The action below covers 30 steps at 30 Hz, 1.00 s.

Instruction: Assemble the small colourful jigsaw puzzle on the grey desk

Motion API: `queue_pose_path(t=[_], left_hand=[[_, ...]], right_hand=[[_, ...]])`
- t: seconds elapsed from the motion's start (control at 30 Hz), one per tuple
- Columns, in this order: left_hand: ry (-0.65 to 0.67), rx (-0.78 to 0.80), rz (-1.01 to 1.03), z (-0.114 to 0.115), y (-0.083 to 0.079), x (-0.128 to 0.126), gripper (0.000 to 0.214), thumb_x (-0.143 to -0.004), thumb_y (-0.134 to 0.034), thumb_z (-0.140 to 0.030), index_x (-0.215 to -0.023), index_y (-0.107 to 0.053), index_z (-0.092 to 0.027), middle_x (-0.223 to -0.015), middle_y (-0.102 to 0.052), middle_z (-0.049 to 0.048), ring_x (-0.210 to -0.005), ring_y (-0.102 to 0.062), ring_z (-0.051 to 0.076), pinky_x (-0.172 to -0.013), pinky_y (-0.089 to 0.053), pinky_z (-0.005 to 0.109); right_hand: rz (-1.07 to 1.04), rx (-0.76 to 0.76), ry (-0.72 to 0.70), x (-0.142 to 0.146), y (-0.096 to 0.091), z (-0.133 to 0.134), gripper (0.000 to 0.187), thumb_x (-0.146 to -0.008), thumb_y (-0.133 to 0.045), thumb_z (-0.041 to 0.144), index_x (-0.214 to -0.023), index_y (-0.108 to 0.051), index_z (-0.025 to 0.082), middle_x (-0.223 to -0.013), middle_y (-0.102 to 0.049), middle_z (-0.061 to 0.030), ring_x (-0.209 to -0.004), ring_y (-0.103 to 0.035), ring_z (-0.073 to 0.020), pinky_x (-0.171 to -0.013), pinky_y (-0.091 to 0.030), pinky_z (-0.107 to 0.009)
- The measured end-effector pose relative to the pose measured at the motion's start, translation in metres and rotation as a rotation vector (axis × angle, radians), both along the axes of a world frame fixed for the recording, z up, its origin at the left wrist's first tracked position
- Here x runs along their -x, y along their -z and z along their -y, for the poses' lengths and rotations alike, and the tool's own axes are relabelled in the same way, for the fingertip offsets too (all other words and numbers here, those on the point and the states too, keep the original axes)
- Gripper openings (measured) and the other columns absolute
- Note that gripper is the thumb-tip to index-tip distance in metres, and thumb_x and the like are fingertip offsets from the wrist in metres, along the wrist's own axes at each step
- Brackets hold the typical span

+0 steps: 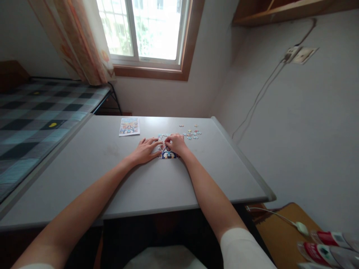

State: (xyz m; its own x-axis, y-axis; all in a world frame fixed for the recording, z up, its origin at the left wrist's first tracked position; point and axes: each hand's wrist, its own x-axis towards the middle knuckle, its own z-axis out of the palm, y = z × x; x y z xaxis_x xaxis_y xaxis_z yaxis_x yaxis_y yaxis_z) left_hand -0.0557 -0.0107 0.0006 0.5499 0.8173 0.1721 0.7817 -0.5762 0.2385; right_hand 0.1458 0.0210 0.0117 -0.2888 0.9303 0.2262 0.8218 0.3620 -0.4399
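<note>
A partly assembled jigsaw puzzle (169,155) lies on the white table (112,179), with a dark blue cartoon face along its near edge. My left hand (146,150) rests flat at the puzzle's left side, fingers spread, thumb and fingertips touching its edge. Over the puzzle's upper right part is my right hand (177,144), thumb and forefinger pinched together low over the middle. Whatever sits in that pinch is too small and covered to make out. Loose puzzle pieces (190,137) are scattered just beyond and right of my right hand.
A printed picture sheet (129,127) lies at the table's back left. A bed with a checked cover (50,108) stands on the left. The wall with a socket and cable (255,101) borders the right. Plastic bottles (319,252) lie on a wooden surface at lower right.
</note>
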Motion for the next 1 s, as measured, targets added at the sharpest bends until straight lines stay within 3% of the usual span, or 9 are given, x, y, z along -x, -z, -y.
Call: queue_pose_path(t=[0.6, 0.87, 1.0], left_hand=[[0.009, -0.027, -0.003, -0.002, 0.005, 0.002, 0.048, -0.094, -0.041, -0.054, -0.137, -0.050, -0.034, -0.146, -0.044, 0.0057, -0.135, -0.037, 0.027, -0.115, -0.018, 0.053], [0.011, -0.015, -0.009, -0.001, 0.003, 0.002, 0.048, -0.095, -0.040, -0.054, -0.137, -0.049, -0.034, -0.147, -0.043, 0.0060, -0.136, -0.037, 0.027, -0.115, -0.018, 0.053], [0.007, -0.013, -0.008, 0.000, 0.000, 0.002, 0.048, -0.095, -0.039, -0.054, -0.137, -0.049, -0.034, -0.148, -0.042, 0.0048, -0.137, -0.035, 0.027, -0.115, -0.018, 0.053]], right_hand=[[0.009, 0.004, -0.001, 0.000, 0.005, -0.003, 0.017, -0.083, -0.059, 0.028, -0.084, -0.075, 0.025, -0.090, -0.070, -0.0035, -0.099, -0.054, -0.0219, -0.090, -0.034, -0.035], [-0.093, -0.004, 0.080, -0.003, 0.008, -0.004, 0.015, -0.083, -0.060, 0.027, -0.083, -0.074, 0.024, -0.092, -0.071, -0.0016, -0.090, -0.059, -0.0188, -0.090, -0.037, -0.036], [-0.138, 0.012, 0.126, -0.013, -0.001, -0.009, 0.013, -0.082, -0.061, 0.025, -0.083, -0.074, 0.023, -0.092, -0.072, -0.0016, -0.084, -0.062, -0.0173, -0.089, -0.040, -0.036]])
